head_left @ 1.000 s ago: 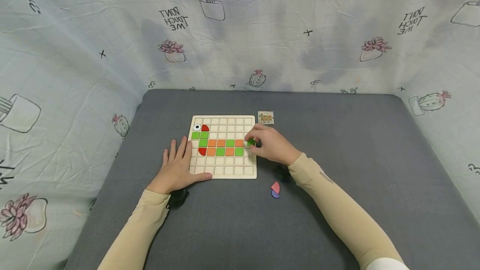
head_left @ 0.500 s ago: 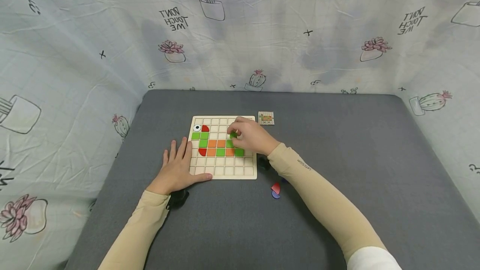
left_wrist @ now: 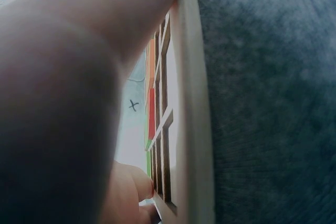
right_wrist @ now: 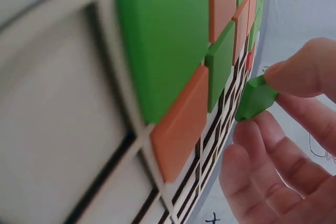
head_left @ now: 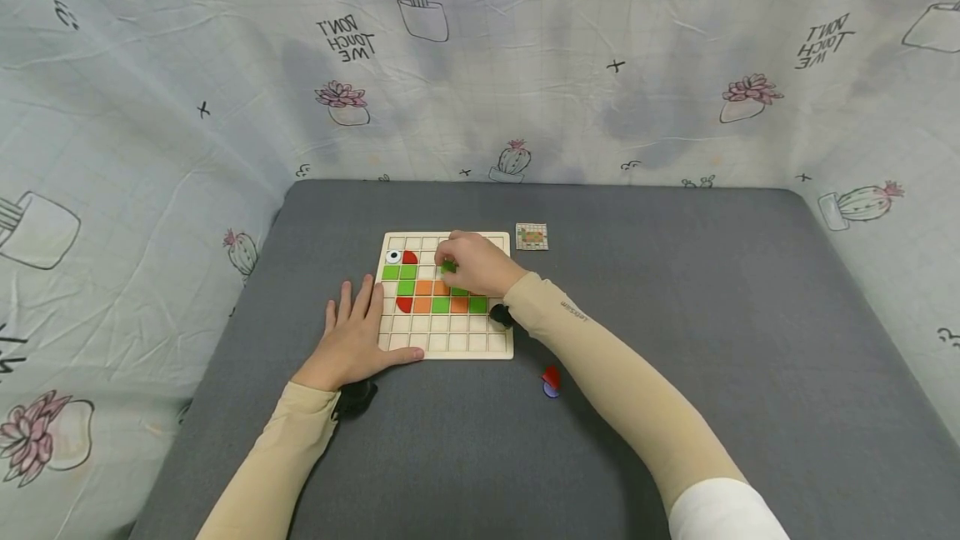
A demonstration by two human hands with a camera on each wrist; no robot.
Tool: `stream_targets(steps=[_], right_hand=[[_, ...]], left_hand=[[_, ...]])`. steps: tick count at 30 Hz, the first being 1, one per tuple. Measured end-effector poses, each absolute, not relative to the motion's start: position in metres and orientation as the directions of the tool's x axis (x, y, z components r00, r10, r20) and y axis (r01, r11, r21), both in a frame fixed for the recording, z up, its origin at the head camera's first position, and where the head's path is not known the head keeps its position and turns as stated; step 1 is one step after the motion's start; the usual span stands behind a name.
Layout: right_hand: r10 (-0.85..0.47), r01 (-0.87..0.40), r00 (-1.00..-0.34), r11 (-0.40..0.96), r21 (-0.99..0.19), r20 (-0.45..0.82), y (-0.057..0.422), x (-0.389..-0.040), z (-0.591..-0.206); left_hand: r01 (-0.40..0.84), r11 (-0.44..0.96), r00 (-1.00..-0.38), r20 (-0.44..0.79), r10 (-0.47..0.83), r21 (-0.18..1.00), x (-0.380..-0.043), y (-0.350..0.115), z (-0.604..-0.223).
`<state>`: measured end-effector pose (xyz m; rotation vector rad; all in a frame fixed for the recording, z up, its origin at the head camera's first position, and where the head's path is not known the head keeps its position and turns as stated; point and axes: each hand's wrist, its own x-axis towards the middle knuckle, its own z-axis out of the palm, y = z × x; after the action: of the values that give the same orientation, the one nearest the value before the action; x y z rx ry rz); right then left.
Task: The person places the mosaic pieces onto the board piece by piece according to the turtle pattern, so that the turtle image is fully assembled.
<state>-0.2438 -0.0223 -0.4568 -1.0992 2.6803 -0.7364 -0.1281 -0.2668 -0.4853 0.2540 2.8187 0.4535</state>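
A pale gridded puzzle board (head_left: 450,342) lies on the table, with green, orange and red tiles and one round eye piece (head_left: 393,257) set in it. My left hand (head_left: 349,348) rests at the board's left edge, fingers spread and thumb along the near edge. My right hand (head_left: 483,265) is over the board's upper middle, pinching a square green tile (right_wrist: 257,98) between thumb and fingers. In the right wrist view this tile is tilted, close to the grid. Nearer that camera, a green tile (right_wrist: 168,40) and an orange tile (right_wrist: 181,129) sit in the grid.
A small picture card (head_left: 532,237) lies just past the board's top right corner. Red and blue curved pieces (head_left: 551,390) lie on the grey table (head_left: 465,457), near my right forearm. A patterned cloth (head_left: 570,65) hangs behind and at both sides.
My right hand has moved left across the board with the green tile, from the right edge to the upper middle. The left hand has stayed in place.
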Motion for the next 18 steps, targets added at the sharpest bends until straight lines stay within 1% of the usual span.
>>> stream_targets(steps=[8,18], right_hand=[[-0.688,-0.592,-0.726,0.643,-0.486,-0.026,-0.034,-0.247,-0.459],[-0.676,-0.585,-0.735,0.670,-0.457,-0.049,-0.037,-0.244,-0.455]], left_hand=[[0.121,0.935,-0.947,-0.243,0.210,0.333,-0.127,-0.266,-0.485],[0.121,0.935,-0.945,-0.248,0.211,0.333,-0.128,-0.266,-0.485]])
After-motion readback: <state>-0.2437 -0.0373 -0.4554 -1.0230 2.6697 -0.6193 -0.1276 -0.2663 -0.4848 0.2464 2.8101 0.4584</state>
